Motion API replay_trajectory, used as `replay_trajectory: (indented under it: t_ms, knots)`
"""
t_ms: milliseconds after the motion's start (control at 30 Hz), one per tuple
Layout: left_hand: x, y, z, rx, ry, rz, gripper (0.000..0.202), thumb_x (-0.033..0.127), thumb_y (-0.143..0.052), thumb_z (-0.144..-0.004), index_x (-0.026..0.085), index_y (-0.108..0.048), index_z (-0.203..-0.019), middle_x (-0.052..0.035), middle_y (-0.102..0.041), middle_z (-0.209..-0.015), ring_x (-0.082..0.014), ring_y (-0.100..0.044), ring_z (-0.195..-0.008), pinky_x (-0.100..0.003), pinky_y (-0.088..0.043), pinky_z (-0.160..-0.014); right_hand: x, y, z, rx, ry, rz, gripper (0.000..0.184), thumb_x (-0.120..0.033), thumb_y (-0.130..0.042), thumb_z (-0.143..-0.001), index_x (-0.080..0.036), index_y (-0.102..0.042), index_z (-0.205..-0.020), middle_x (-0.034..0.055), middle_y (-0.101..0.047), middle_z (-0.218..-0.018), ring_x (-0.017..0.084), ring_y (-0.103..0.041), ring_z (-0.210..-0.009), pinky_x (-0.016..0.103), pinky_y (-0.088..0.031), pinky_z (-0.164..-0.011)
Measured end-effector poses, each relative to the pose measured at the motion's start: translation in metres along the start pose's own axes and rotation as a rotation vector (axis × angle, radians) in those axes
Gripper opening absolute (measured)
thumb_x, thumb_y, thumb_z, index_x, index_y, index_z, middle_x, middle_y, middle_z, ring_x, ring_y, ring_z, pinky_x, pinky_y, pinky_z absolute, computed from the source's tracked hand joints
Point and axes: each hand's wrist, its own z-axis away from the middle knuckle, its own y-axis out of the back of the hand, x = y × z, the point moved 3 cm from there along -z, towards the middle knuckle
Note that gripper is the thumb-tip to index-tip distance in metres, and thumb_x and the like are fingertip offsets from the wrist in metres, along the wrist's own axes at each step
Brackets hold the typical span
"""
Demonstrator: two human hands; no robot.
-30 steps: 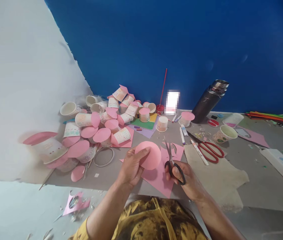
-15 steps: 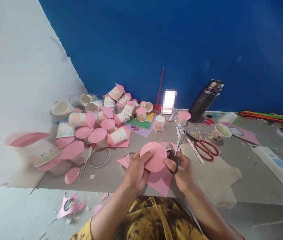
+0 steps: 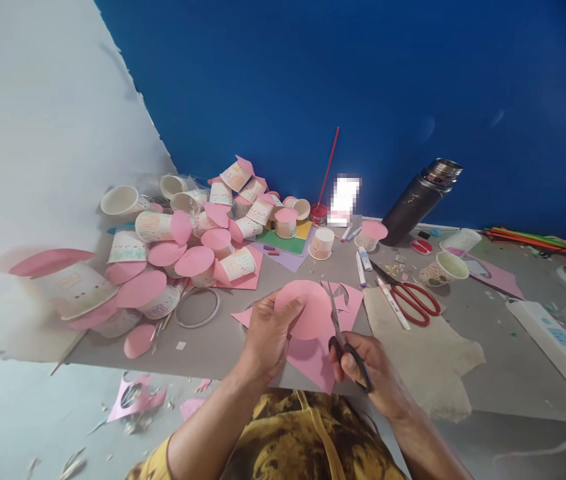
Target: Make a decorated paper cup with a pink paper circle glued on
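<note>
My left hand pinches a round pink paper disc, thumb on its face, holding it above the grey table. My right hand is closed through the black handles of small scissors, whose blades point up along the disc's right edge. Under both hands lies a pink paper sheet with cut-out holes.
A heap of paper cups with pink paper lids fills the left of the table. Red scissors, markers, a dark flask, a cup and a white power strip lie to the right. Pink scraps litter the floor.
My right hand has drawn back toward me with the scissors, the blades now pointing up beside the disc. The left hand keeps the disc nearly in place.
</note>
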Motion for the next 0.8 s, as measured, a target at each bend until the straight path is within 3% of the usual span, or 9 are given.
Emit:
replay_trajectory:
  t_ms: [200,467,800]
  knots:
    - [0.0,0.005,0.003,-0.01,-0.013,-0.049,0.023,0.034,-0.084,-0.076,0.015,-0.076,-0.087,-0.0042,-0.076,-0.076,-0.0177,-0.069,-0.066,-0.026,-0.054,-0.061,0.001,0.002,-0.002,-0.009,0.008,0.005,0.063,-0.079,-0.069,-0.075,-0.016,-0.064,-0.08,0.0032,-0.063,-0.06,0.014,-0.05,-0.055,0.026,-0.035,-0.053]
    - [0.001,0.011,0.001,-0.005,-0.053,-0.118,0.027,0.032,-0.081,-0.08,0.015,-0.078,-0.1,-0.0045,-0.076,-0.081,-0.0153,-0.066,-0.065,-0.026,-0.055,-0.062,0.0,0.004,-0.003,-0.031,0.005,0.042,0.065,-0.081,-0.068,-0.075,-0.016,-0.062,-0.078,0.0033,-0.061,-0.06,0.014,-0.051,-0.056,0.026,-0.035,-0.053]
    - [0.003,0.014,0.001,0.021,-0.029,-0.048,0.023,0.028,-0.087,-0.073,0.016,-0.078,-0.091,-0.003,-0.075,-0.076,-0.0142,-0.066,-0.063,-0.025,-0.056,-0.062,0.0,0.003,-0.005,-0.036,0.002,0.048,0.067,-0.083,-0.068,-0.073,-0.016,-0.061,-0.074,0.0021,-0.058,-0.056,0.012,-0.047,-0.053,0.024,-0.031,-0.05]
